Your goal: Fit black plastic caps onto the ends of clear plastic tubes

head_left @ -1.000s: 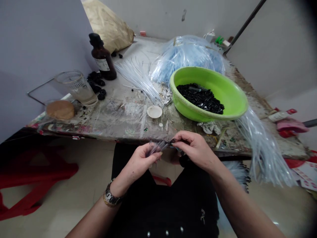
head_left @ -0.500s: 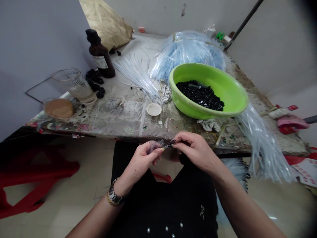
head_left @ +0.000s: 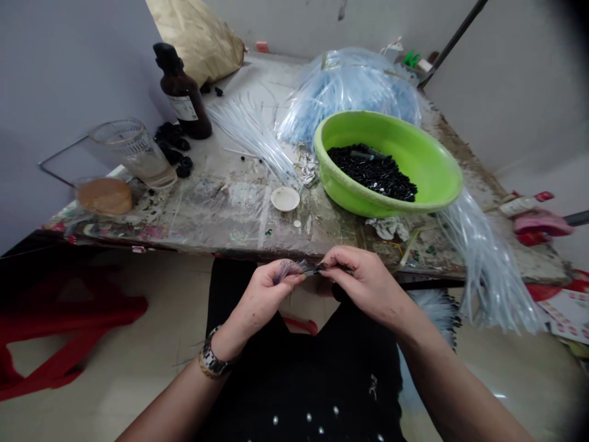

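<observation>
My left hand point(head_left: 267, 288) is closed around a bunch of thin clear plastic tubes point(head_left: 291, 267), whose ends stick out past the thumb. Pinched in my right hand point(head_left: 361, 277) is a small black piece point(head_left: 317, 270), held against the end of one tube. My fingertips hide most of that piece. Both hands are close together in front of the table edge, above my lap. Beyond them stands a green basin point(head_left: 391, 205) with many small black pieces point(head_left: 370, 175) in it.
A small white dish point(head_left: 285, 199) lies left of the basin. Clear tubes point(head_left: 257, 141) are spread behind it, and a large bundle point(head_left: 350, 86) lies at the back. At left are a brown bottle point(head_left: 184, 98), a glass point(head_left: 147, 159) and a round brown block point(head_left: 105, 196). More tubes point(head_left: 488, 258) hang over the right edge.
The view has shifted slightly. My hands keep almost the same pose, with the tube end and the black piece still held together between them.
</observation>
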A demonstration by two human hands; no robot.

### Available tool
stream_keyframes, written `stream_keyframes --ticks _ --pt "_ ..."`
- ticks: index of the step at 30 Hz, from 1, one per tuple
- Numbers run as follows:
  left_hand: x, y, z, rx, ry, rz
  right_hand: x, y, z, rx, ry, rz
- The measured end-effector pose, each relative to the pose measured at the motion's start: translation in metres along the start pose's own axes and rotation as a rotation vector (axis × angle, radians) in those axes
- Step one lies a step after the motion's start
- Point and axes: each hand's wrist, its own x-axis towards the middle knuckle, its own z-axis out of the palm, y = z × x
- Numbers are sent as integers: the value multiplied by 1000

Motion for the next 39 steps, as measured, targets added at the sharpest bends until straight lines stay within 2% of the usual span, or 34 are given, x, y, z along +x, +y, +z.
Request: stream_keyframes --ticks 8,16,20,24,34,39 --pt "2 -2 2 16 -26 -19 -8 0 9 -73 65 -76" --pt "-1 -6 9 23 26 -12 -14 2 27 -218 240 -93" --pt "1 -10 8 -9 58 -32 -12 5 24 -96 203 -20" --pt "1 -13 6 -45 37 -53 -10 7 17 35 122 60" --pt "-2 -3 9 75 9 11 -12 14 17 90 34 95" --pt "-1 -3 10 92 22 8 -13 12 24 -7 118 49"
